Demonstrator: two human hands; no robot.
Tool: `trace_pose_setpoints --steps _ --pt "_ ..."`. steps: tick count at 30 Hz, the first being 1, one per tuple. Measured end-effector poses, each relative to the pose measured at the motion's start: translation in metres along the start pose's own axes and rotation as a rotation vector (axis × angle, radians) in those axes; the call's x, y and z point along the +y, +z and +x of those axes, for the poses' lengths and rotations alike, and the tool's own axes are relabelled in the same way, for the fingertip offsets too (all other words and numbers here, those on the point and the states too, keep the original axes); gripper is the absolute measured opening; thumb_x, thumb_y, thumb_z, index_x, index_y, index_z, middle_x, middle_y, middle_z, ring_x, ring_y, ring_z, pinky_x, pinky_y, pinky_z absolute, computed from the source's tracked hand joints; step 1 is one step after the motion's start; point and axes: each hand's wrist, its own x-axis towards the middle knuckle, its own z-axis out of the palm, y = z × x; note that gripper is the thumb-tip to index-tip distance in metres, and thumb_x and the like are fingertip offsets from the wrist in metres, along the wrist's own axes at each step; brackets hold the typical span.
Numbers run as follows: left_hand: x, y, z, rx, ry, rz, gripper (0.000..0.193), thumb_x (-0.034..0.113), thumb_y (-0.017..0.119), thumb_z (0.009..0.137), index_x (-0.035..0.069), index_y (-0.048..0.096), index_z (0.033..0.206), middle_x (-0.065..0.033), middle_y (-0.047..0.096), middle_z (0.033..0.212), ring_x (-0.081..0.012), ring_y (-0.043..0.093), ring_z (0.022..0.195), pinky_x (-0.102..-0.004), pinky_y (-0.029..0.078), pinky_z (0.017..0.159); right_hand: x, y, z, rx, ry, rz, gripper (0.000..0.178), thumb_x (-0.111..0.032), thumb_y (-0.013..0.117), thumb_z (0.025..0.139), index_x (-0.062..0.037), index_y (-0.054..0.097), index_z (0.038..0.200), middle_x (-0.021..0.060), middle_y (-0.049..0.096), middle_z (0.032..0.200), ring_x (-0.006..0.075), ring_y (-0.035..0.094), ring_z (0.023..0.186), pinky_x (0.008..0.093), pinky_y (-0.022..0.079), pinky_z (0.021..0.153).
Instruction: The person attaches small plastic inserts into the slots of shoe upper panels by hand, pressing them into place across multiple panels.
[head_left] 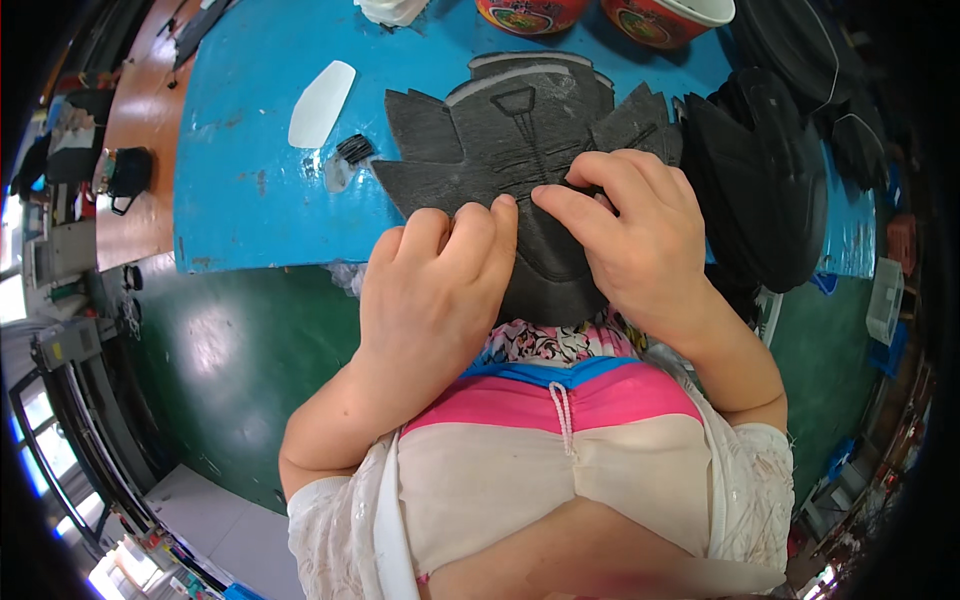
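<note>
A stack of black, foam-like cut pieces (pixel 480 155) with pointed side flaps lies on the blue table's near edge and overhangs it toward me. Down the middle of the top piece runs a raised, lace-like pattern with a loop shape at its far end. My left hand (pixel 435 280) rests on the piece with its fingers curled and pressed together. Facing it across a small gap, my right hand (pixel 645 240) has thumb and forefinger bent toward each other on the same central line. Whatever either hand pinches is too small or hidden to make out.
On the blue table (pixel 240 150) lie a white tapered sheet (pixel 321 104) and a small black bundle (pixel 354 149). Two red patterned bowls (pixel 665 22) stand at the far side. More black moulded pieces (pixel 765 180) are piled at the right. Green floor (pixel 220 350) shows below.
</note>
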Motion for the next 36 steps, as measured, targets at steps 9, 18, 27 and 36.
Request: trace_pose_setpoints --steps 9,18,27,36 --pt "-0.016 0.019 -0.015 0.279 0.020 -0.185 0.040 -0.008 0.066 0.073 0.002 0.067 0.112 -0.0087 0.060 0.087 -0.0220 0.056 0.073 -0.0299 0.047 0.065 0.008 -0.012 -0.011 0.274 0.222 0.087 0.028 -0.003 0.071 0.075 -0.0087 0.067 0.102 0.0056 0.059 0.090 0.0218 0.059 0.081 0.0336 0.048 0.071" --pt "-0.016 0.018 -0.063 0.434 -0.404 -0.971 0.028 -0.012 0.058 0.084 -0.002 0.065 0.109 -0.0091 0.058 0.102 -0.0146 0.058 0.082 -0.0242 0.048 0.068 -0.004 -0.024 -0.037 0.098 0.931 0.501 0.055 -0.019 0.082 0.076 -0.0009 0.048 0.115 0.0016 0.055 0.066 0.0075 0.053 0.057 0.0234 0.044 0.054" --pt "-0.004 0.004 -0.058 0.247 -0.538 -1.848 0.033 -0.006 0.062 0.087 -0.004 0.062 0.120 -0.0177 0.062 0.118 -0.0219 0.065 0.096 -0.0303 0.055 0.081 -0.008 -0.013 -0.048 0.143 0.948 0.621 0.048 -0.009 0.079 0.080 0.0010 0.047 0.114 0.0021 0.058 0.082 0.0032 0.053 0.068 0.0179 0.045 0.060" --pt "0.003 0.001 -0.038 0.173 -0.549 -1.959 0.039 0.000 0.052 0.096 -0.004 0.050 0.134 -0.0194 0.062 0.120 -0.0243 0.066 0.099 -0.0321 0.057 0.083 0.009 -0.058 -0.040 0.893 0.740 0.796 0.021 0.000 0.068 0.087 -0.0039 0.060 0.106 0.0011 0.060 0.093 0.0073 0.056 0.083 0.0209 0.047 0.072"
